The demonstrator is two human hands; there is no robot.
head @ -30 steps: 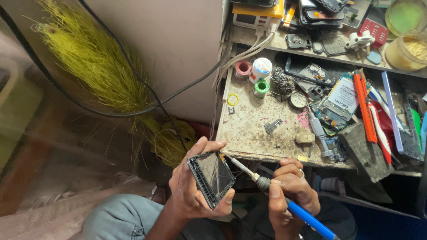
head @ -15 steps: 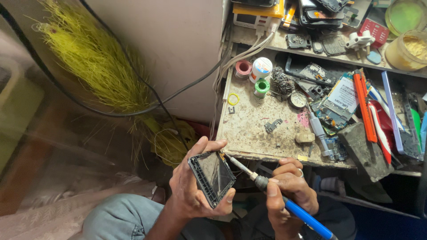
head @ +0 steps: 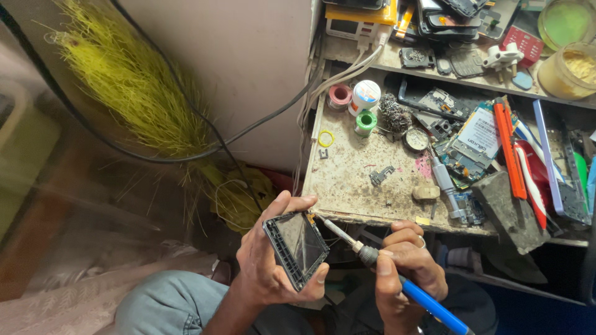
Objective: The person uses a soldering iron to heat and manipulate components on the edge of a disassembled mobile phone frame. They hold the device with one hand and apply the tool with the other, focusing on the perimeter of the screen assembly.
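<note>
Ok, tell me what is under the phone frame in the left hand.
The left hand cups the phone frame from beneath; its fingers wrap the lower edge. The palm under it is covered.

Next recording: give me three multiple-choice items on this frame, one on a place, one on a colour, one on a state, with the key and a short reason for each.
1. Where is the small yellow ring?
A. On the worktable, near its left edge
B. On the floor beside the broom
C. On the person's finger

2. What colour is the handle of the soldering iron?
A. Red
B. Blue
C. Green

3. How is the phone frame held?
A. Lying flat on the worktable
B. Gripped in the left hand, off the table
C. Clamped in a vise

Key:
1 A: the ring lies on the stained tabletop below the small spools.
2 B: the handle running down from the right hand is bright blue.
3 B: the left hand's thumb and fingers wrap the frame in front of the table's edge, with the iron's tip at its upper corner.
</note>
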